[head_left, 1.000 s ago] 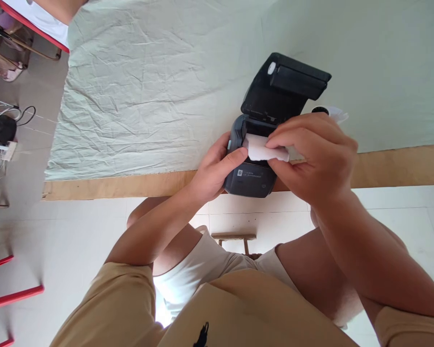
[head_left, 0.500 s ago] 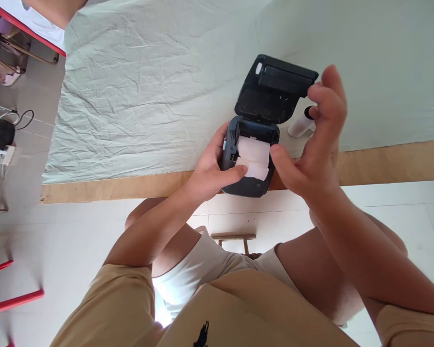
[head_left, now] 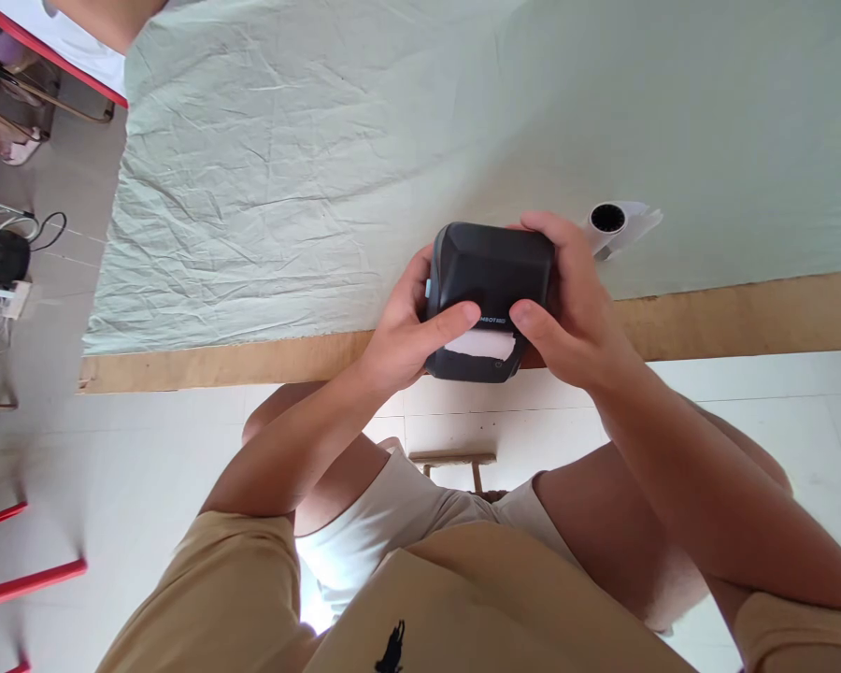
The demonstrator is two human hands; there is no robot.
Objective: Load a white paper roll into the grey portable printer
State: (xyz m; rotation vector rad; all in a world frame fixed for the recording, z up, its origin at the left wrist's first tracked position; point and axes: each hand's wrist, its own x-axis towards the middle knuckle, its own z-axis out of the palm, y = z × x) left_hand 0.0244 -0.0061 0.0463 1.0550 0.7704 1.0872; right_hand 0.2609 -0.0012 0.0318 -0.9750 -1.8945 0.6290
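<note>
A small black label printer [head_left: 494,266] sits at the front edge of the cloth-covered table, its lid down. White paper [head_left: 483,344] sticks out of the slot below the lid. My left hand [head_left: 420,322] grips the printer's left side, with the thumb on the lid's front edge. On the other side, my right hand [head_left: 567,304] wraps round the printer, its thumb also pressing the lid near the front. The fingers behind and under the printer are partly hidden.
To the right of the printer, a white roll with a dark core [head_left: 608,219] lies on the pale green cloth [head_left: 287,187]. Another person's arm [head_left: 116,19] reaches in at the top left. A wooden edge [head_left: 238,363] runs along the table's front.
The printer's lid has swung down from open to closed, covering the paper roll inside. My right hand has come in from the raised lid to the printer's right side.
</note>
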